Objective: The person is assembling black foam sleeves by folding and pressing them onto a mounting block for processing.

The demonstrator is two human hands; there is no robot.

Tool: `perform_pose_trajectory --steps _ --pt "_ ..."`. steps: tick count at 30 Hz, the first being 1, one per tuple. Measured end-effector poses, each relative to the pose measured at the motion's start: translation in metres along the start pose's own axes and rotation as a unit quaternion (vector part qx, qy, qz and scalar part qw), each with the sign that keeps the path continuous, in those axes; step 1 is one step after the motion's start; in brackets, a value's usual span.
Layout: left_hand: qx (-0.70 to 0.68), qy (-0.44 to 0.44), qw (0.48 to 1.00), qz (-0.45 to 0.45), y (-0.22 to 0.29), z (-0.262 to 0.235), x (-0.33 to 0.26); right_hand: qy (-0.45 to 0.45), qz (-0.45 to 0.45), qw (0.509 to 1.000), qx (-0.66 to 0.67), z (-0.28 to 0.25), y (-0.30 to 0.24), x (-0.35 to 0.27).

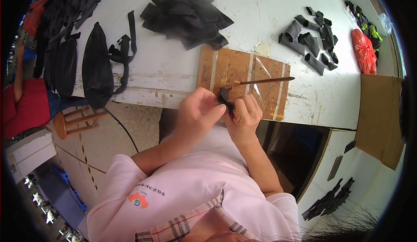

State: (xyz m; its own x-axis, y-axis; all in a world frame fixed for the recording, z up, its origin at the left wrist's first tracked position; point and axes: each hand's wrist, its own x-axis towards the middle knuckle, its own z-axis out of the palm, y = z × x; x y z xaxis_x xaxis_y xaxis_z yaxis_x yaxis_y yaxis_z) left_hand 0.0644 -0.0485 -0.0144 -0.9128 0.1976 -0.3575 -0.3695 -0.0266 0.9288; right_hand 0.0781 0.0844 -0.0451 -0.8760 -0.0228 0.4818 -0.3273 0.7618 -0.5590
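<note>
Between my two hands, at the front edge of the table, is a small black fabric piece [224,96]. My left hand [197,109] pinches it from the left, thumb pointing toward its lower end. On the other side my right hand [244,113] has its fingers curled round the piece's right edge. Just beyond my hands lies a brown board [234,63] with strips of clear tape and yellowish smears. A thin brown brush-like stick [269,80] rests across it.
A pile of flat black fabric pieces [186,13] lies behind the board. Small rolled dark tubes [310,44] are scattered at right, near a red plastic bag [364,53] and a cardboard box [378,116]. Long black pieces [96,63] hang over the left edge above a wooden stool [61,124].
</note>
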Motion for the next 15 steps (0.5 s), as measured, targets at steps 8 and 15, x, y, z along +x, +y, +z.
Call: perform_pose_trajectory --steps 8,15 --pt "-0.030 -0.003 0.996 -0.080 0.005 -0.003 0.007 0.000 -0.053 0.998 -0.037 0.004 0.007 0.000" --pt "0.062 0.062 0.996 0.011 -0.007 -0.003 0.016 -0.079 -0.041 0.996 -0.011 -0.005 -0.004 0.006"
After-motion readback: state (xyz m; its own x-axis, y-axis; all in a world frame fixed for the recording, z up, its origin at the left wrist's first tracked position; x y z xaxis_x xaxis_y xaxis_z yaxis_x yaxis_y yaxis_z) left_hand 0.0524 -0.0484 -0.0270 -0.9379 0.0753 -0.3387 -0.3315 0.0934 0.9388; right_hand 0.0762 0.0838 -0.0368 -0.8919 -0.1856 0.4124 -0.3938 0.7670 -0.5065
